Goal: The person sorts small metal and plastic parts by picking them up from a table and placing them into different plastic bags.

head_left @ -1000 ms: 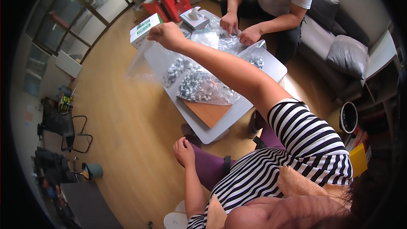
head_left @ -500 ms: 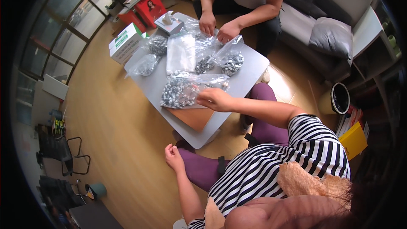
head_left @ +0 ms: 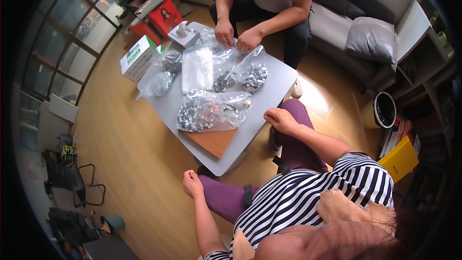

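My left hand (head_left: pixel 193 184) rests beside my left knee with its fingers curled in, and whatever it may hold is hidden. Above my right thigh, off the table's right edge, my right hand (head_left: pixel 281 120) has its fingers drawn together; I cannot make out anything between them. A clear plastic bag (head_left: pixel 202 110) full of small black and white pieces lies on the near part of the grey table (head_left: pixel 161 103), partly over a brown folder (head_left: pixel 214 143). Neither hand touches the bag.
Across the table a co-worker's hands (head_left: pixel 248 39) handle clear plastic. Beside them lie another bag of black and white pieces (head_left: pixel 255 78), a stack of flat clear bags (head_left: pixel 197 70) and a tissue box (head_left: pixel 184 36). A carton (head_left: pixel 139 58) stands left; a bin (head_left: pixel 380 110) right.
My right hand has drawn back from over the near bag to the right, above my thigh. My left hand stays by the knee. The view has shifted slightly.
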A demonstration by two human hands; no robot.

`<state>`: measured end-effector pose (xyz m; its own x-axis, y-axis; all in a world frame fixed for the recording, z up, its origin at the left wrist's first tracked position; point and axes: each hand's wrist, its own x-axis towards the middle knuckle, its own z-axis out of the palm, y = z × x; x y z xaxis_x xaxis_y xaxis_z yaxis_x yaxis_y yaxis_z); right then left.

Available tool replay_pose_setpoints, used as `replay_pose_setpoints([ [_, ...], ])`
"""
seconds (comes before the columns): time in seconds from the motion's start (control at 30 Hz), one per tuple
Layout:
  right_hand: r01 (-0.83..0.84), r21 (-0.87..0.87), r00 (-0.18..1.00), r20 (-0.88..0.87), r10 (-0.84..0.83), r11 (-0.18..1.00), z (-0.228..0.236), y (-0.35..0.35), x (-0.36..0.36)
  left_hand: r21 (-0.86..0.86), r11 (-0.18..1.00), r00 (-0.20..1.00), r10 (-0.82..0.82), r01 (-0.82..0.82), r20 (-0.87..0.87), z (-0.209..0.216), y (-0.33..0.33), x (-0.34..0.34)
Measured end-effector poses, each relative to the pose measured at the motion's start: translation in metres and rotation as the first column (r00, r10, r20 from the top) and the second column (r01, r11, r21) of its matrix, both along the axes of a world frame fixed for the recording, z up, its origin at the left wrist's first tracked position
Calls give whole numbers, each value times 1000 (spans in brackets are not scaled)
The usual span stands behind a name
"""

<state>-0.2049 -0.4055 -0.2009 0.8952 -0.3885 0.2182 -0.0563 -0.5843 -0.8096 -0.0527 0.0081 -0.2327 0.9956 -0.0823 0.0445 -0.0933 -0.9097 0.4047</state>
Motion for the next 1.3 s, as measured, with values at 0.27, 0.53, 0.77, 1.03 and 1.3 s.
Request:
replay_pose_setpoints([
  [0.27,164,-429,975,-64,-211,888,-25,-59,-21,-9,999,996,47,-48,-81,8,-2,12],
  [0.53,-95,-341,920,-390,-49,935,-65,-87,9,158,986,955,-8,57,-296,9,10,26],
  [0.77,-13,-443,968,-230,-99,896,-45,-80,-9,-42,999,996,19,-23,-82,-21,7,22],
  [1.03,-23,-383,896,-417,-151,923,-47,-70,7,56,995,975,97,-87,-199,7,8,14],
  [1.3,-53,-424,834,-517,-194,904,-53,-80,2,4,1000,988,6,-6,-156,-7,3,20],
])
